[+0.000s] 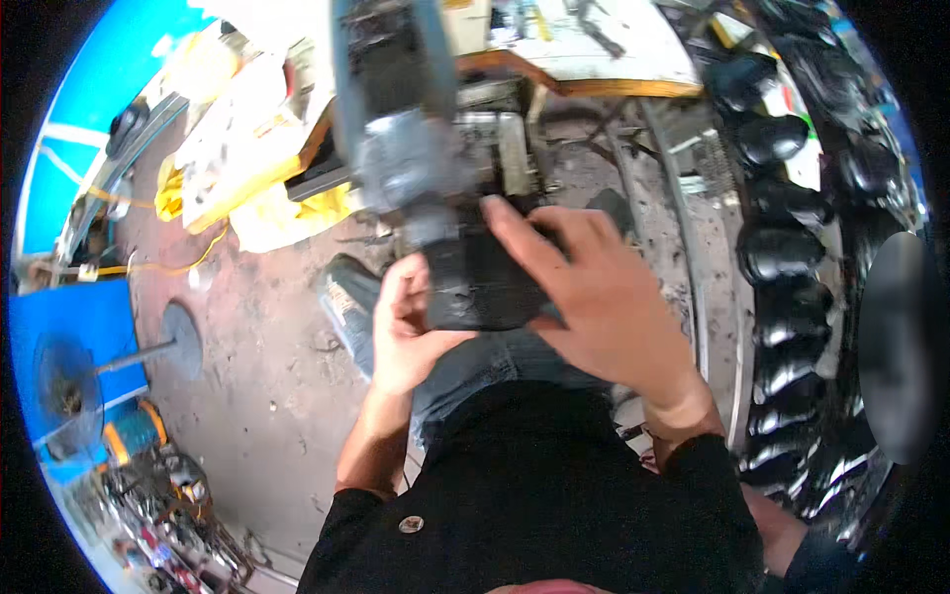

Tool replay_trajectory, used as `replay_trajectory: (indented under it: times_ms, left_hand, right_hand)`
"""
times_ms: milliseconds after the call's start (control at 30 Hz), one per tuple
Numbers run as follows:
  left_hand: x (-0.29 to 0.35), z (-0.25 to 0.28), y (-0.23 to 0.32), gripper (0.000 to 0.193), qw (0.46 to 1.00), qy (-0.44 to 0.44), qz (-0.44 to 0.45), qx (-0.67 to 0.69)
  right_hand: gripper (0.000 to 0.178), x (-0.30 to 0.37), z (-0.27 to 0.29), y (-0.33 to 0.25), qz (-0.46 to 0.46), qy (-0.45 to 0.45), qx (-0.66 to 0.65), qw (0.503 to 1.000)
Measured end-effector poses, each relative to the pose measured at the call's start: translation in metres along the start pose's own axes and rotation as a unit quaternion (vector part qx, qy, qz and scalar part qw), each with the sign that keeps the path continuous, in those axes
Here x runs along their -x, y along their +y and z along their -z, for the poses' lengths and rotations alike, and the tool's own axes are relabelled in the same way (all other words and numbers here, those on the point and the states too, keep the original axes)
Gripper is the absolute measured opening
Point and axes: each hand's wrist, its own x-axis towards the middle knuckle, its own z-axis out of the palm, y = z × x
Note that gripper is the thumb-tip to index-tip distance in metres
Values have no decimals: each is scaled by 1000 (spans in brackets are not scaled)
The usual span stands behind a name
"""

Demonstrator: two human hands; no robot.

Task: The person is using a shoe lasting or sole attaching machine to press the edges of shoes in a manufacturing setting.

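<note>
A dark, flat, squarish piece (495, 297) sits in front of my body, above my lap; blur keeps me from telling its kind. My left hand (404, 332) grips its left edge, with the fingers curled and the thumb along the near edge. At its right side is my right hand (599, 287), with the index finger reaching over the far part and the thumb at the near corner. A grey-blue machine arm (411, 148) with a rounded head comes down from the far side to the piece, smeared by motion. Where they meet is hard to make out.
Rows of glossy black shoe-shaped items (782, 252) fill a rack on the right. A white worktable (623, 49) with a wooden edge stands at the far side. To the left are yellow and white bags (247, 188), a standing fan (71, 396) and a pile of metal tools (178, 505).
</note>
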Motion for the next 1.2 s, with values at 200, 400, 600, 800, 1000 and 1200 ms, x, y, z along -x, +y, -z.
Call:
replay_trajectory:
  times_ms: [200,400,600,800,1000,1200]
  left_hand:
    - [14,45,-26,49,965,19,-8,260]
    - [26,18,-33,54,978,106,86,158]
    - [12,6,-64,44,967,-34,87,238]
    - [4,-22,-54,42,994,-97,36,40]
    - [-7,-42,-99,50,921,-118,180,325]
    - [-1,-59,-84,36,932,-217,240,161]
  right_hand:
    - [104,-1,-42,12,77,8,-29,997]
    - [101,30,-65,16,68,25,-51,996]
    - [93,79,-57,29,61,56,-63,995]
    - [92,155,-37,89,-164,226,-207,938]
    - [67,174,13,61,-175,212,-413,868]
    - [82,188,144,2,34,688,38,723]
